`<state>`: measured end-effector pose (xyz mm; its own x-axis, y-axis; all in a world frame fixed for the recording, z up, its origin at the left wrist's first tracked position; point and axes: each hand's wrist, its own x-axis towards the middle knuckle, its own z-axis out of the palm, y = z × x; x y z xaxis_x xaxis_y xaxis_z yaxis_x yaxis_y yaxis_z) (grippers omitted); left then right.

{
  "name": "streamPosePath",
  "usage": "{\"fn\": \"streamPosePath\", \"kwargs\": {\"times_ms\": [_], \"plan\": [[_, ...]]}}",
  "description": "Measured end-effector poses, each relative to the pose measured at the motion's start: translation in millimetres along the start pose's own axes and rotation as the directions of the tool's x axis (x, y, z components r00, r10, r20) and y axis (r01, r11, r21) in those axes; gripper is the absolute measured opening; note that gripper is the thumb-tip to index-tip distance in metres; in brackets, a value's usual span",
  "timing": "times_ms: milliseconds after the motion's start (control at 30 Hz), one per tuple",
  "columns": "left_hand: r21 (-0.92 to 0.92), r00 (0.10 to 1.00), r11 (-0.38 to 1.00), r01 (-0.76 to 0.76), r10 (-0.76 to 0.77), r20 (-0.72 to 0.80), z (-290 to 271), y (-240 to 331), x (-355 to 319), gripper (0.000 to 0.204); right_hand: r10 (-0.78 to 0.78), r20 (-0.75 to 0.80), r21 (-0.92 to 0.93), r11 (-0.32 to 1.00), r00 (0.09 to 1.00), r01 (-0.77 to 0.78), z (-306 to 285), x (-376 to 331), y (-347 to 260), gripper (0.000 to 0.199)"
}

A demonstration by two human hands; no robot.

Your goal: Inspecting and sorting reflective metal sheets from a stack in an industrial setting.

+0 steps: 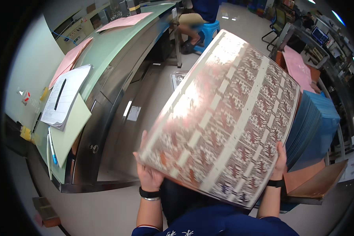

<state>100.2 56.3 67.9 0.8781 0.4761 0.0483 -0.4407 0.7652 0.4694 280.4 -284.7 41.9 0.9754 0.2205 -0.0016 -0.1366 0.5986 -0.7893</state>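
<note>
Between my hands I hold a large flat circuit board panel, tilted, its face covered in rows of etched copper-coloured patterns and pale strips. Light glares off its upper left part. My left hand grips the near left corner, palm turned up, some fingers hidden behind the edge. At the right edge my right hand is closed on the panel, its other fingers out of sight underneath. Right beside that hand stands a thick stack of blue-edged panels, with copper-coloured boards leaning in front of it.
To the left runs a glass-topped metal desk, bearing papers with a pen and pink sheets. Beyond the panel, a person sits on a blue stool. Pink sheets lie behind the stack. A bottle stands far left.
</note>
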Motion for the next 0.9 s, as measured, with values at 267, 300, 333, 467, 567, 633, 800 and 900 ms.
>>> {"fn": "streamPosePath", "kwargs": {"times_ms": [267,300,333,467,567,633,800,900], "plan": [[0.092,0.992,0.988,0.127,-0.123,-0.039,-0.1,-46.9,-17.0,0.058,-0.007,0.099,0.162,0.987,0.995,-0.009,28.9,-17.1,19.3,0.046],[0.144,0.994,0.984,0.109,-0.104,-0.04,-2.4,-39.9,-14.3,0.055,0.04,0.093,0.155,0.986,0.995,-0.054,25.1,-17.4,11.4,0.047],[0.177,0.995,0.98,0.094,-0.088,-0.042,-6.2,-32.5,-12.4,0.053,0.013,0.041,0.142,0.99,0.999,-0.018,6.2,-16.5,3.1,0.046],[0.23,0.993,0.97,0.076,-0.054,-0.102,-11.8,-16.7,-4.1,0.047,-0.05,-0.112,0.1,0.993,0.992,0.061,-25.3,-6.9,-36.5,0.041],[0.27,0.99,0.962,0.05,-0.012,-0.142,-11.7,-13.0,0.7,0.048,-0.068,-0.106,0.039,0.997,0.992,0.072,-24.2,-9.8,-32.7,0.04],[0.235,0.983,0.972,0.016,0.027,-0.181,-3.5,-14.3,2.6,0.05,-0.064,-0.125,0.001,0.998,0.99,0.065,-23.6,-11.5,-33.8,0.04],[0.251,0.983,0.968,-0.004,0.05,-0.177,-11.3,-14.1,8.5,0.044,-0.084,-0.118,-0.087,0.993,0.989,0.074,-13.6,-14.8,-33.4,0.044],[0.238,0.98,0.971,0.005,0.042,-0.194,-8.8,-12.7,8.6,0.043,-0.118,-0.136,-0.117,0.988,0.984,0.103,-6.5,-15.5,-31.5,0.046]]}}
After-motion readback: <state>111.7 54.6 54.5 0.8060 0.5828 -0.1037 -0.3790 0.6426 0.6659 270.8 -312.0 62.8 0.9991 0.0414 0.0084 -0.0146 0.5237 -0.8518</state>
